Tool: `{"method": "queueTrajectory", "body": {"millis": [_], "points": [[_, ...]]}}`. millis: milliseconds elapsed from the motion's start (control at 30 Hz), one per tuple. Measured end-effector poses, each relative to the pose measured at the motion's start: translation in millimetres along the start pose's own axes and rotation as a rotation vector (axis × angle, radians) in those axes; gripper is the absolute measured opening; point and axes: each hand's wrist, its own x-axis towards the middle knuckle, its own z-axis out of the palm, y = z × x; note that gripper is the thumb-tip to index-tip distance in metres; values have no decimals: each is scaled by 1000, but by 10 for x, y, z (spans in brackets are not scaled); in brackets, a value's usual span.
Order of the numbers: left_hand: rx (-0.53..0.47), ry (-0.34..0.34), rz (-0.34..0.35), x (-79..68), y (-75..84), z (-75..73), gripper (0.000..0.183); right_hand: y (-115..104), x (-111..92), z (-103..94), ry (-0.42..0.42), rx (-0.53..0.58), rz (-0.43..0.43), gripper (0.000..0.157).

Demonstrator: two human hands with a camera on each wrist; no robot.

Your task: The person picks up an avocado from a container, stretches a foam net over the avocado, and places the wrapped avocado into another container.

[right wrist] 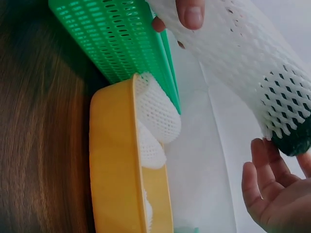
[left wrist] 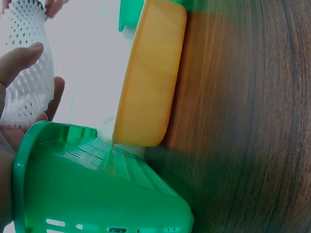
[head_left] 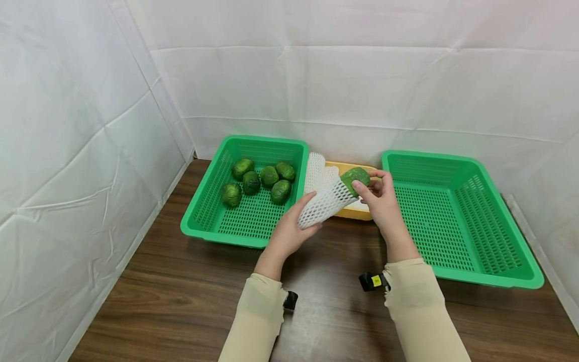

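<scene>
A white foam net sleeve (head_left: pixel 323 205) is held up at a slant between both hands. My left hand (head_left: pixel 289 226) grips its lower end, thumb on one side and fingers on the other. A green avocado (head_left: pixel 355 180) sits partly inside the upper end, its tip sticking out. My right hand (head_left: pixel 382 201) pinches that exposed tip, the thumb on the near side. In the right wrist view the sleeve's edge (right wrist: pixel 272 128) lies round the dark avocado (right wrist: pixel 297 138), with the right fingers (right wrist: pixel 265 165) close at its end.
At the left, a green basket (head_left: pixel 190 229) holds several avocados (head_left: pixel 269 177). A yellow tray (head_left: pixel 357 213) with more foam sleeves (head_left: pixel 315 168) stands at the back middle. Another green basket (head_left: pixel 488 279), with nothing visible in it, stands at the right. White sheeting (head_left: pixel 344 90) hangs behind.
</scene>
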Motion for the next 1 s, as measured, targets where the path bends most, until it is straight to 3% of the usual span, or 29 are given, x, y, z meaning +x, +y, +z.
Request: {"method": "queueTrajectory", "body": {"millis": [200,567,1000], "points": [[-32,-11,-44,1,7,-3,75,-12,-17,29,-70,-31,5,48],[-75,-5,-45,0,6,-15,76,3,-26,33,29,-48,28,38],[-109,2,-31,9,5,-15,76,31,7,68,-9,-78,-45,32]]}}
